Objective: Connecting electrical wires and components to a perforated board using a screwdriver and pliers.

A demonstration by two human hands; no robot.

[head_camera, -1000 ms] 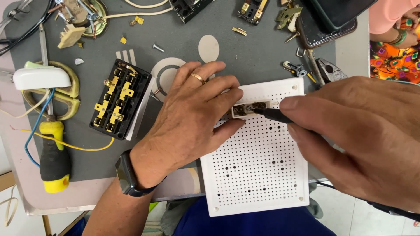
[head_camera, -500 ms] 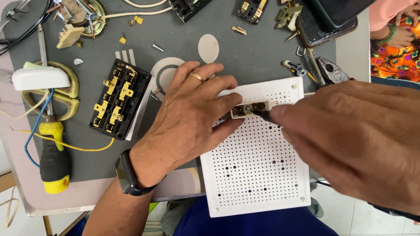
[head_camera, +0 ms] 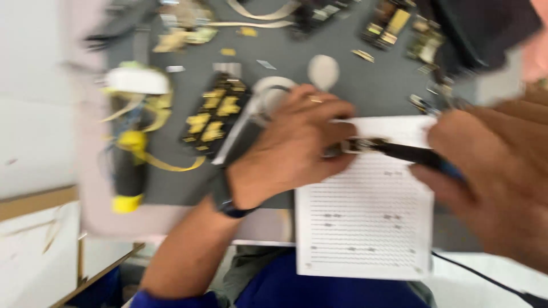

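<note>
Frame motion-blurred; fine detail lost.

- Dark grey work mat (head_camera: pixel 365 91): covered with scattered brass and black parts, kept near for reach.
- White perforated square board (head_camera: pixel 365 228): laid on mat's near edge, overhanging toward body, used as work base.
- Right hand (head_camera: pixel 496 177): closed round dark slim tool with blue grip (head_camera: pixel 416 155), tip aimed at part on board's top-left edge.
- Left hand (head_camera: pixel 291 151): fingers curled, small metal part (head_camera: pixel 357 145) pinched and steadied against tool.
- Black switch block with brass contacts (head_camera: pixel 214 117): left of board.
- Yellow-handled screwdriver (head_camera: pixel 128 171): far left of board, untouched.
</note>
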